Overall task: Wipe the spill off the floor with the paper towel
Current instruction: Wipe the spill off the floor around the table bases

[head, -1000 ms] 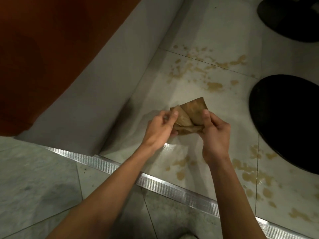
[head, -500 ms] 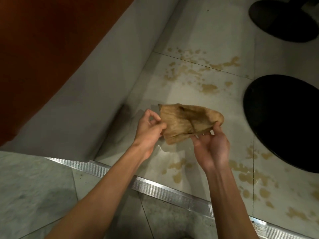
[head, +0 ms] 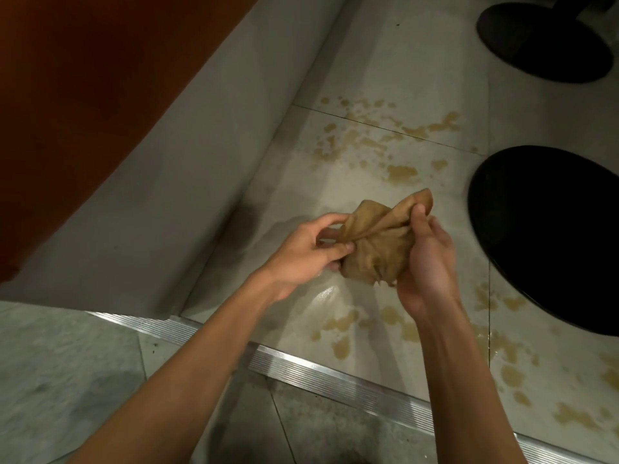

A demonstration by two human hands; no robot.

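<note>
The person holds a wet, brown paper towel [head: 378, 242] in both hands. It is scrunched up and sits in the air, above the floor [head: 385, 61] on the far side of the metal strip [head: 335, 373].

The left hand [head: 301, 252] pinches the left edge of the towel between the thumb and the fingertips. The right hand [head: 425, 262] wraps round the right side of the towel. Its thumb presses on the top corner and its fingers curl under the bunch.

The spill [head: 400, 172] is in light brown spots and blobs on the pale tiles. Some spots lie just past the metal strip, under the person's right arm. More spots lie farther from the strip, past the towel.

A big black round base [head: 549, 236] sits on the floor past the strip, on the right. A second black base [head: 542, 41] sits much farther from the strip. A grey wall [head: 167, 195] goes up and away from the left end of the strip, with a red-brown panel [head: 83, 95] above it.
</note>
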